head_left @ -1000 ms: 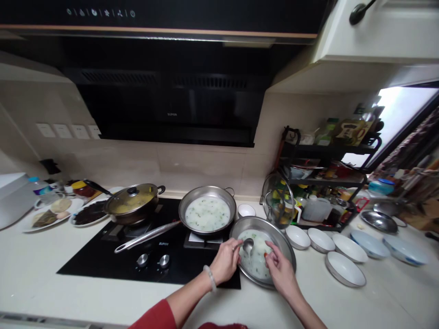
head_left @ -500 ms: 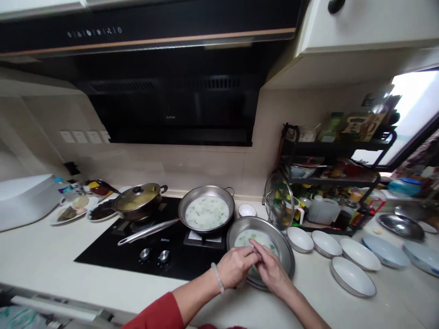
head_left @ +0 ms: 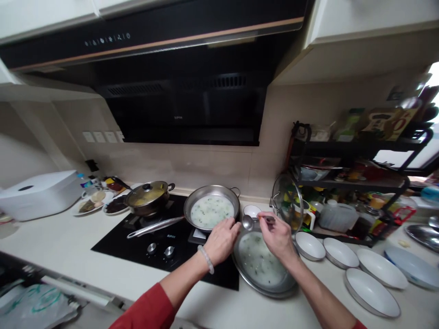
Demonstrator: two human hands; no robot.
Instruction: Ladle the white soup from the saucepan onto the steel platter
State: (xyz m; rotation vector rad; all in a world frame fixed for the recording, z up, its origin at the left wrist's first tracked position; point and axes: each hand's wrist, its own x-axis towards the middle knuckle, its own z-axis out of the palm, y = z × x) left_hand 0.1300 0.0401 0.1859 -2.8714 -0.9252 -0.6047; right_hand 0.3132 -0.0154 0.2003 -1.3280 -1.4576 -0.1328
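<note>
A wide steel basin (head_left: 260,291) of white soup with green flecks sits on the counter in front of me. My right hand (head_left: 278,235) hovers over its far rim, pinching the handle of a metal spoon (head_left: 248,222) whose bowl points left. My left hand (head_left: 222,238), with a bead bracelet on the wrist, has its fingers curled at the basin's left rim, close to the steel frying pan (head_left: 212,190). That pan holds the same white soup and stands on the black hob (head_left: 137,242).
A glass-lidded pot (head_left: 148,199) stands on the left burner, with plates of food (head_left: 91,205) and a white appliance (head_left: 41,194) beyond it. A small white bowl (head_left: 253,210), a propped glass lid (head_left: 286,205), several white bowls (head_left: 372,285) and a crowded black rack (head_left: 360,183) fill the right.
Both hands rose from the middle of the basin to its far rim. The spoon passed from my left hand to my right. The view shifted left and down.
</note>
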